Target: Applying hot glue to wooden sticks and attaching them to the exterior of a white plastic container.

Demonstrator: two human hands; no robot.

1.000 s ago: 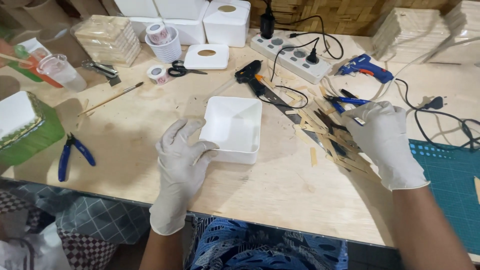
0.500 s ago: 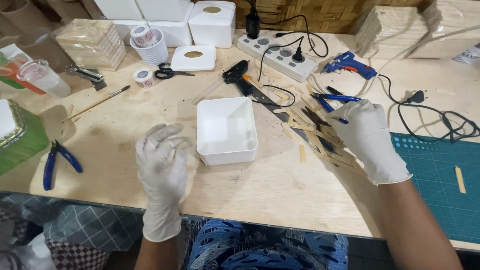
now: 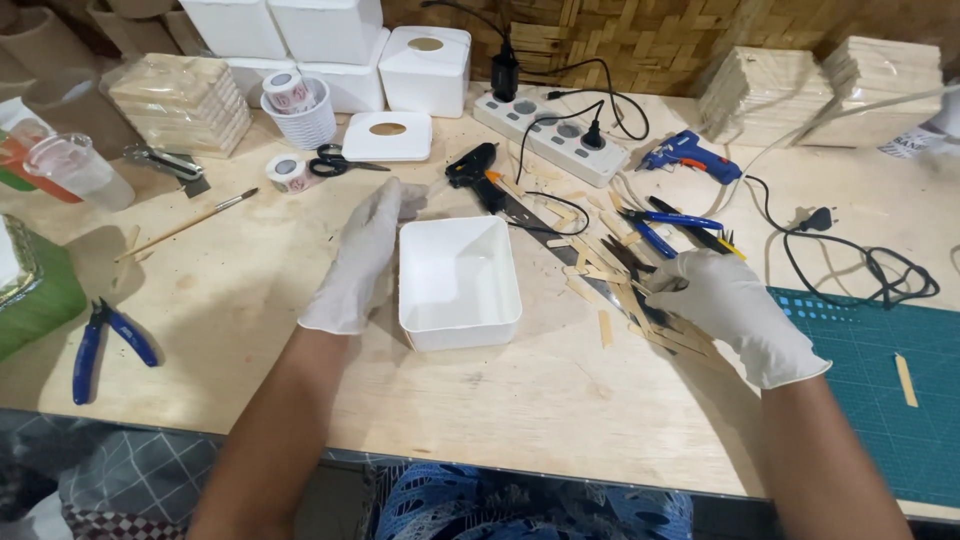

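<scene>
A white rectangular plastic box (image 3: 458,282) sits open and empty on the plywood table (image 3: 520,400). My left hand (image 3: 362,255), in a white glove, lies flat with fingers stretched along the box's left side, touching its wall. My right hand (image 3: 725,305), also gloved, rests palm down on a scatter of thin wooden sticks (image 3: 600,265) to the right of the box; whether it grips any stick is hidden under the palm.
A black glue gun (image 3: 475,170), a power strip (image 3: 555,135), a blue glue gun (image 3: 690,155) and blue cutters (image 3: 665,225) lie behind. Scissors (image 3: 335,160), tape rolls (image 3: 287,172), blue pliers (image 3: 100,340), white lidded boxes (image 3: 425,70) and a green cutting mat (image 3: 880,380) surround.
My left hand has slid up from the box's near left corner to lie along its left side. My right hand stays on the sticks. The camera has shifted.
</scene>
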